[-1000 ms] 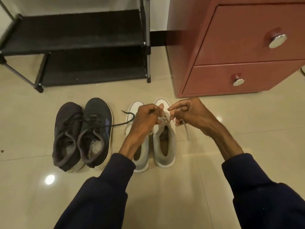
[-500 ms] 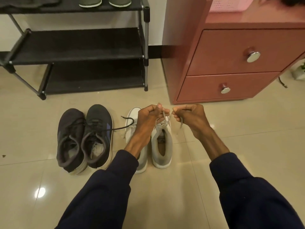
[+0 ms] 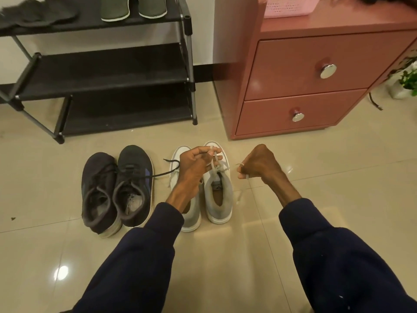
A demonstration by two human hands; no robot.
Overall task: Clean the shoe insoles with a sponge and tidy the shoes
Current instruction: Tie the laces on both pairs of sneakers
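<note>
Status: tidying stage.

My left hand (image 3: 195,164) is curled around 1 strand of the white lace (image 3: 215,159). My right hand (image 3: 259,164) pinches the other strand in closed fingers. The 2 hands are held apart, so I judge a knot is being tightened.

The laced white shoe (image 3: 222,199) stands between my hands and just below them. Its mate (image 3: 178,155) lies under my left wrist. A flat tan insole (image 3: 220,201) sits inside the laced shoe.

No sponge is in view, so I cannot confirm the cleaning step.

Left of my left hand are 2 dark trainers (image 3: 133,177) with soft padded collars and pale soles. 1 black lace (image 3: 158,175) trails toward the white pair.

Remaining, by my estimate: the other laces, then placement on the black rack (image 3: 108,71) beyond my left hand.
</note>
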